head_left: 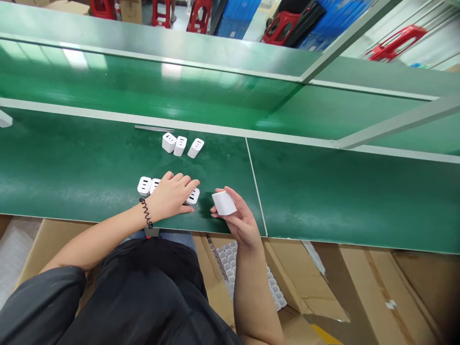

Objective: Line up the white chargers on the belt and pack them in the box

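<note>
A row of white USB wall chargers stands on the green workbench in front of me, with a charger (144,185) showing at its left end. My left hand (170,194) lies over the middle of this row and hides part of it. Its index finger and thumb are on either side of the right-end charger (193,195), whose ports face up. To the right, my right hand (242,218) holds another white charger (224,203) slightly above the bench, a plain side towards me. Farther back stand three more chargers (180,145), two close together and one apart.
Metal tweezers (154,128) lie by the bench's back rail. The green workbench (323,191) has a pale seam right of my hand. Below its front edge, an open cardboard box (298,273) holds many white pieces in a grid. Red stools (199,17) stand beyond.
</note>
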{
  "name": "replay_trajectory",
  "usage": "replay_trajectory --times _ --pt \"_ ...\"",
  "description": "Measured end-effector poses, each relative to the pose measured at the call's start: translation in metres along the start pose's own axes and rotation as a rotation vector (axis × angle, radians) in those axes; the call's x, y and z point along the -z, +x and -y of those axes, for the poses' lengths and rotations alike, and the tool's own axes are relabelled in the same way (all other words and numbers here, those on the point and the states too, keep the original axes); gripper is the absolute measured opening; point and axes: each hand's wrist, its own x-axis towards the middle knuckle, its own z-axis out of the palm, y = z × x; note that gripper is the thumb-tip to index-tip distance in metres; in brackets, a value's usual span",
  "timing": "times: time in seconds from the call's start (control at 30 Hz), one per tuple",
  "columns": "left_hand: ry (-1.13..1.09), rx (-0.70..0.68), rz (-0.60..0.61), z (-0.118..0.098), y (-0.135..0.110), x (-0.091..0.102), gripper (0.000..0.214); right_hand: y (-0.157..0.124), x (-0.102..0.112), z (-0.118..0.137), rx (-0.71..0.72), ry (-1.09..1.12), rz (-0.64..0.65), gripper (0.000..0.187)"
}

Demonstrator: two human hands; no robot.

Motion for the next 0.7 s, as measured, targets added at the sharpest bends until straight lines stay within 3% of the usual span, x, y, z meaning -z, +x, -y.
replay_trajectory --times 0.13,0.23,0.33,0.43,0.6,0.7 --pt "-0.052 0.049 -0.013 0.002 -0.002 0.001 0.062 0.000 -0.004 -0.006 0.018 -0.013 0.024 0.053" --pt "-0.064 0.065 -0.006 -0.001 0.001 0.001 0.056 0.002 -0.010 -0.009 0.071 -0.100 -0.098 0.042" --pt "-0.093 0.032 0.026 -0.003 0.006 0.004 0.043 0.003 -0.014 -0.011 0.117 -0.174 -0.189 0.056" --pt "-0.211 -0.041 0.073 0.000 0.011 0.008 0.036 0.004 -0.015 -0.011 0.137 -0.204 -0.191 0.069" --pt "-0.338 -0.117 0.133 0.012 0.016 0.010 0.039 0.004 -0.017 -0.013 0.145 -0.296 -0.159 0.047" --pt "-0.364 -0.127 0.115 0.013 0.013 0.010 0.045 0.006 -0.026 -0.015 0.242 -0.491 -0.226 0.036"
